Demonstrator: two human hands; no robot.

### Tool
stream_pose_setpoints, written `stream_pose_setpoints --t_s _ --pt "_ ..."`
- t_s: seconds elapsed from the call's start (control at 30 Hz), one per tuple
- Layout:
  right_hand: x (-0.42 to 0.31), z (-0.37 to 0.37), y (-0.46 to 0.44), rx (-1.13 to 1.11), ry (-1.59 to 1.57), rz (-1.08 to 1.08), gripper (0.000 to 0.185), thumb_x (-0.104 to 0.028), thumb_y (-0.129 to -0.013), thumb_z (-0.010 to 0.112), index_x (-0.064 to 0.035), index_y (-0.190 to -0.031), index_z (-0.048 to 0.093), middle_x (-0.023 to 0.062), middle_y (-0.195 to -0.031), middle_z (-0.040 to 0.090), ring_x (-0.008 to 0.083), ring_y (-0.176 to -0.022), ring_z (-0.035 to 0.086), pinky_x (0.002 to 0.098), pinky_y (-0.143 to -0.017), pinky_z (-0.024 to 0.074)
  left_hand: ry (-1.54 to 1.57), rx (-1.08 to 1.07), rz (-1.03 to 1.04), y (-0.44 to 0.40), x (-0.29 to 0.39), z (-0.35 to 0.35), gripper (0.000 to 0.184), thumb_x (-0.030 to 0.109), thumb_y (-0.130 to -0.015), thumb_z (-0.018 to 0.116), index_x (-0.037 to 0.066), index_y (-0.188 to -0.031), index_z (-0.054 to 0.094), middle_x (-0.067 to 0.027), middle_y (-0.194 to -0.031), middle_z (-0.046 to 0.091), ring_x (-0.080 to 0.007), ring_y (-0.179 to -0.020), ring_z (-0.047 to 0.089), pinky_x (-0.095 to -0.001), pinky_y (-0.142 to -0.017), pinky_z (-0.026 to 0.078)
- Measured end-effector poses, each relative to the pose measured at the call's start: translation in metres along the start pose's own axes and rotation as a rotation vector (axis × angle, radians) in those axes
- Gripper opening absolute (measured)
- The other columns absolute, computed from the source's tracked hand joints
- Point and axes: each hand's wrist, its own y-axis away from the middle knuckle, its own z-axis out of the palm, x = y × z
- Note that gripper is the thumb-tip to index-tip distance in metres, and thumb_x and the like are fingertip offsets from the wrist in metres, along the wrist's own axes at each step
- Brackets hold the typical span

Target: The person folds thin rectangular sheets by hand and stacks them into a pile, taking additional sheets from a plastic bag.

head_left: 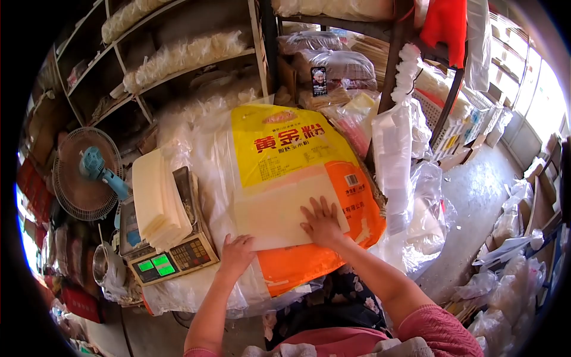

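A pale, flat rectangular sheet [270, 211], or a thin stack of such sheets, lies on a yellow and orange printed plastic bag [262, 157]. My right hand [324, 223] rests flat on the right part of the sheet with its fingers spread. At the sheet's lower left corner is my left hand [237, 253], fingers stretched out and slightly bent, with nothing visible in them. Just left of that hand stands a digital scale [196, 253] with lit green displays. A tall, bent stack of pale sheets [157, 196] sits on the scale.
A blue fan [92, 163] stands at the left beside a metal pot [108, 265]. Shelves [196, 56] behind hold plastic-wrapped bundles. A phone [319, 81] leans against wrapped packs at the back. Clear plastic bags [425, 208] hang right of the work surface; more bags [505, 291] lie lower right.
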Motion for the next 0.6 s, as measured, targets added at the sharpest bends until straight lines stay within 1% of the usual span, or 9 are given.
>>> stream_pose_setpoints --t_s 0.03,0.13,0.23,0.27,0.37,0.4,0.47,0.53,0.6 --pt "-0.006 -0.011 0.000 -0.059 -0.029 0.019 0.059 -0.047 -0.095 0.038 -0.0168 -0.145 0.032 0.0148 -0.154 0.019 0.0378 -0.143 0.006 0.0572 -0.113 0.0037 0.010 0.051 -0.008 0.000 -0.001 -0.004 0.035 0.015 -0.073 0.067 0.010 -0.108 0.061 -0.0090 -0.109 0.065 -0.0280 -0.111 0.057 -0.0532 -0.101 0.034" --pt "-0.049 -0.044 0.012 0.012 -0.062 -0.261 0.066 -0.043 -0.089 0.054 -0.0123 -0.144 0.032 0.0171 -0.147 0.032 0.0358 -0.139 0.025 0.0577 -0.110 0.0175 0.048 0.022 -0.023 -0.008 0.011 -0.034 0.027 0.014 -0.073 0.068 0.008 -0.098 0.062 -0.0086 -0.097 0.067 -0.0292 -0.104 0.059 -0.0484 -0.099 0.038" --pt "-0.078 -0.066 0.000 -0.003 -0.117 -0.367 0.060 -0.018 -0.084 0.056 -0.0040 -0.140 0.037 0.0162 -0.123 0.057 0.0337 -0.118 0.052 0.0575 -0.103 0.0318 0.112 0.254 0.044 -0.020 0.029 -0.058 0.034 0.010 -0.070 0.068 0.007 -0.103 0.061 -0.0130 -0.101 0.065 -0.0320 -0.103 0.058 -0.0459 -0.099 0.040" --pt "-0.081 -0.067 -0.005 0.210 -0.036 -0.403 0.057 -0.006 -0.078 0.055 0.0003 -0.133 0.043 0.0136 -0.107 0.063 0.0306 -0.105 0.059 0.0522 -0.099 0.0380 0.032 0.528 0.011 -0.023 0.040 -0.069 0.039 0.006 -0.074 0.068 0.005 -0.111 0.057 -0.0119 -0.109 0.062 -0.0299 -0.101 0.059 -0.0419 -0.098 0.042" --pt "-0.078 -0.108 -0.003 0.427 -0.265 -0.570 0.051 -0.002 -0.076 0.053 -0.0012 -0.126 0.049 0.0143 -0.110 0.062 0.0316 -0.108 0.058 0.0486 -0.098 0.0403 0.582 0.886 -0.416 -0.019 0.027 -0.048 0.048 0.004 -0.081 0.066 0.004 -0.125 0.048 -0.0092 -0.120 0.057 -0.0239 -0.107 0.057 -0.0385 -0.099 0.041" --pt "-0.073 -0.120 0.003 0.487 -0.251 -0.659 0.043 -0.001 -0.073 0.055 -0.0032 -0.116 0.057 0.0116 -0.111 0.062 0.0303 -0.108 0.057 0.0447 -0.096 0.0420 0.885 0.892 -0.418 -0.012 0.002 -0.015 0.049 0.008 -0.090 0.060 0.006 -0.134 0.039 -0.0076 -0.126 0.052 -0.0182 -0.115 0.051 -0.0355 -0.100 0.040" --pt "-0.059 -0.122 0.017 0.451 -0.274 -0.727 0.039 -0.003 -0.073 0.058 -0.0045 -0.112 0.060 0.0099 -0.112 0.062 0.0291 -0.109 0.056 0.0433 -0.096 0.0422 1.134 0.752 -0.449 0.000 -0.007 -0.004 0.052 0.011 -0.092 0.057 0.005 -0.138 0.033 -0.0104 -0.130 0.048 -0.0199 -0.121 0.047 -0.0361 -0.102 0.038" --pt "-0.040 -0.106 0.028 0.418 -0.353 -0.756 0.035 -0.010 -0.073 0.067 -0.0062 -0.108 0.064 0.0077 -0.111 0.063 0.0278 -0.110 0.057 0.0412 -0.091 0.0448 0.508 0.641 -0.310 0.019 -0.026 0.020 0.061 0.008 -0.086 0.064 0.000 -0.139 0.035 -0.0151 -0.142 0.039 -0.0275 -0.131 0.038 -0.0379 -0.109 0.032" --pt "-0.015 -0.079 0.041 0.338 -0.378 -0.712 0.034 -0.014 -0.074 0.069 -0.0060 -0.107 0.064 0.0083 -0.111 0.064 0.0284 -0.110 0.057 0.0415 -0.093 0.0453 1.026 0.576 -0.250 0.024 0.001 0.024 0.060 0.015 -0.090 0.059 0.003 -0.142 0.031 -0.0164 -0.144 0.037 -0.0285 -0.132 0.037 -0.0405 -0.110 0.030"
